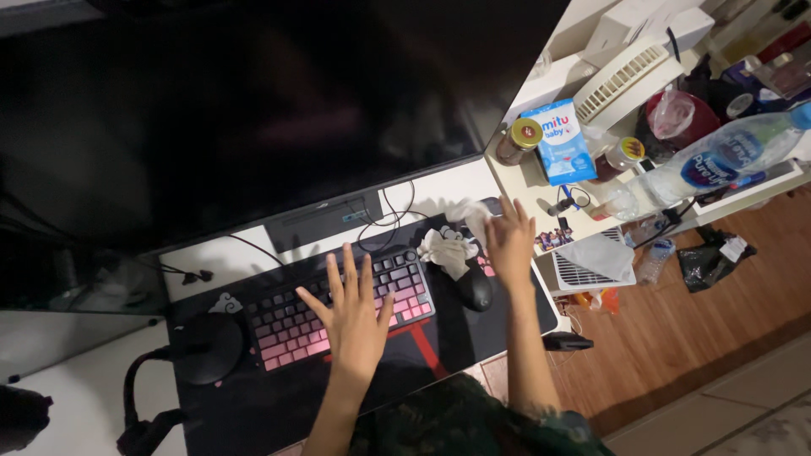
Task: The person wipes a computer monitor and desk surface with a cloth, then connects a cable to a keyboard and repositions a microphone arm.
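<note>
Single head-worn view, looking steeply down from above the seated person onto the desk (93, 397). The frame is rotated, so the monitor (236, 110) fills the upper left, the keyboard (338, 308) sits centre at arm's length, and a cluttered side shelf (541, 198) and wooden floor (676, 338) occupy the right edge
</note>
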